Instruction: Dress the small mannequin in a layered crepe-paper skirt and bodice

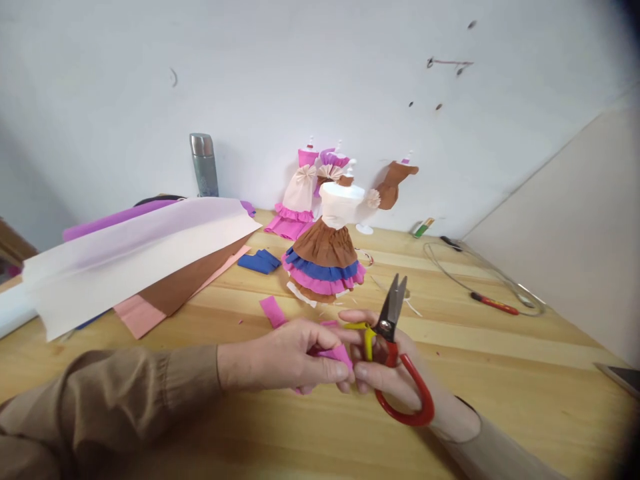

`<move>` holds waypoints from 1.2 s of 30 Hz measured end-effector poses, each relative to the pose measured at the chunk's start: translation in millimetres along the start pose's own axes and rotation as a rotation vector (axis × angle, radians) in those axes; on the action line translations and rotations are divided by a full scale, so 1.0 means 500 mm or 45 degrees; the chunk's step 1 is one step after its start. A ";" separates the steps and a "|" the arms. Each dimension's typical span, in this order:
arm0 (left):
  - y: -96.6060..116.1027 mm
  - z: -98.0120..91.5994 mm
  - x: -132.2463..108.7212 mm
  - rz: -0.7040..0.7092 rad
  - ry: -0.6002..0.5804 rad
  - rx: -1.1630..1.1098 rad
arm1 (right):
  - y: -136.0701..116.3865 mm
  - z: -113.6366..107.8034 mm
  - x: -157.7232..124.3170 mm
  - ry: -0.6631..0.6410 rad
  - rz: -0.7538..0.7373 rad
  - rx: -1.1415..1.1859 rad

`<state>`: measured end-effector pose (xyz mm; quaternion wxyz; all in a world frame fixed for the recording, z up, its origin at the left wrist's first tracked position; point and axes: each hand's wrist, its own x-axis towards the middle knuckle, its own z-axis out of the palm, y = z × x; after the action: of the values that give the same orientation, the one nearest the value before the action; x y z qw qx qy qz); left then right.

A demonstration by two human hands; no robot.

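Note:
My left hand [295, 353] is closed on a folded pink crepe paper strip [340, 355], pinching it between thumb and fingers. One end of the strip sticks out beyond the knuckles. Scissors [387, 327] with red and yellow handles hang around the fingers of my right hand [387, 377], blades pointing up and slightly parted. The right fingertips meet the left ones at the paper's edge; whether they grip it too is hard to see. Just beyond the hands stands a small white dress form [343, 200] wearing a tiered brown, blue and pink paper skirt [325, 257].
More dressed forms stand behind, one in a pink-and-cream dress [299, 190], another in brown [394, 187]. Paper sheets [150, 247] and a steel flask [204, 167] are at left. A blue folded piece [259, 261] lies nearby. On the right are a cable [450, 283] and a red-handled tool [495, 304].

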<state>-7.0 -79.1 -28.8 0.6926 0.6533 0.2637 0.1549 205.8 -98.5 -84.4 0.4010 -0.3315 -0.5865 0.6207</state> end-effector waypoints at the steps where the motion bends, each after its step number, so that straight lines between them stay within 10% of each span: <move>1: 0.001 0.002 -0.001 0.007 0.009 -0.007 | 0.003 0.001 -0.001 0.031 -0.021 -0.022; 5: -0.002 0.008 -0.002 -0.037 0.041 -0.059 | 0.003 0.005 -0.003 0.237 -0.157 -0.207; 13: -0.001 0.009 0.000 -0.086 0.004 -0.120 | 0.007 0.006 -0.016 0.077 -0.117 -0.297; 25: -0.026 -0.007 0.011 -0.097 0.216 -0.212 | -0.021 -0.024 0.006 0.642 -0.423 -0.828; 36: -0.042 -0.023 0.013 -0.183 0.230 -0.121 | -0.034 -0.049 0.009 0.740 -0.417 -1.031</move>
<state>-11.0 -68.1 -50.5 0.7056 0.5825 0.3635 0.1754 227.5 -83.5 -69.6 0.4788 -0.5224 -0.6881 0.1559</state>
